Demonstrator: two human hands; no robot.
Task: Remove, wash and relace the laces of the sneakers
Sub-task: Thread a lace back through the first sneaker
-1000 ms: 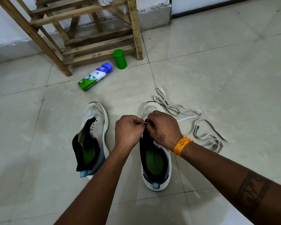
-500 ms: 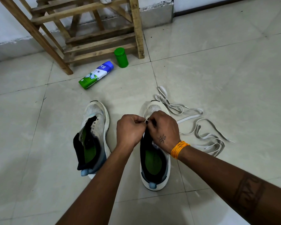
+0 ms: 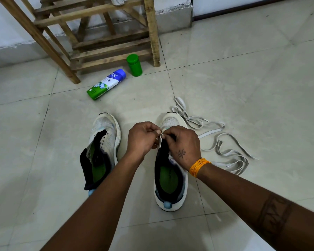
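Both hands over right shoe (image 3: 170, 180), toe far. Left hand (image 3: 143, 136) and right hand (image 3: 184, 144) pinch lace end (image 3: 160, 140), likely threading eyelet. Lace (image 3: 225, 151) loose on floor, right.

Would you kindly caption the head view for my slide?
Both hands pinch a lace end over the right sneaker.

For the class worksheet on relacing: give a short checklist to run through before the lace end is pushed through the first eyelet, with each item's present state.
1. Left hand and right hand pinch the white flat lace end: ok.
2. White mesh sneaker with green insole upright under the hands: ok.
3. Lace end lined up with an eyelet: cannot tell.
4. Loose white laces on the tiled floor untangled: not ok.
5. Second white sneaker upright: not ok, it leans.
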